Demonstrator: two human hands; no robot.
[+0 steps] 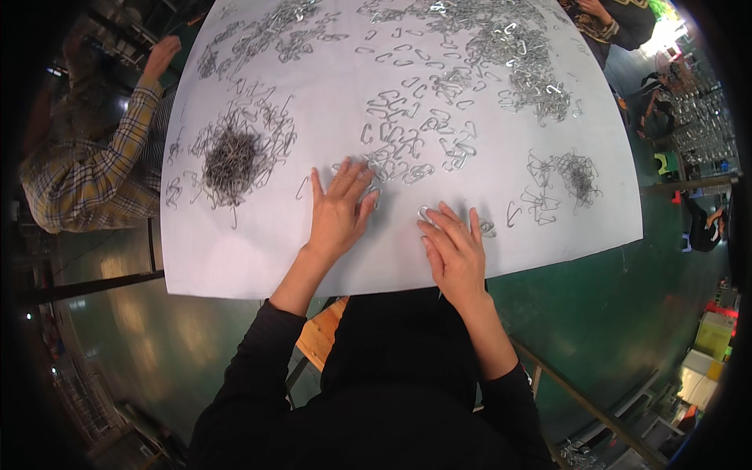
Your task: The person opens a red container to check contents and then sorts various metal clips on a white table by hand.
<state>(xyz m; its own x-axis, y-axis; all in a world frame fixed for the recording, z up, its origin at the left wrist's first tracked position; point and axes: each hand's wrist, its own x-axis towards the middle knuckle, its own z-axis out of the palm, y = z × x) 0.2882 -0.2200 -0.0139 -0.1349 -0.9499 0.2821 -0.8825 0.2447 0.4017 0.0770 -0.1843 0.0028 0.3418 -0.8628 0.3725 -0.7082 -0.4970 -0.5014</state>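
Note:
My left hand (338, 210) lies with its fingers spread at the near edge of a loose group of silver carabiner-shaped metal hooks (403, 141). A few hooks show by its fingertips and thumb, partly hidden under the hand. To its right, my right hand (458, 249) has its fingers apart and low over the white tabletop (376, 258). A single bright hook (424, 212) sits at its index fingertip. Just right of its fingers is a small cluster of hooks (487, 228). I see nothing gripped in either hand.
A dark tangled heap of thin bent wire pieces (233, 160) lies left, and a smaller wire heap (578, 178) right. Larger hook piles (521, 51) cover the far side. A person in a plaid sleeve (129, 149) sits left; another person's hand (597, 9) shows far right.

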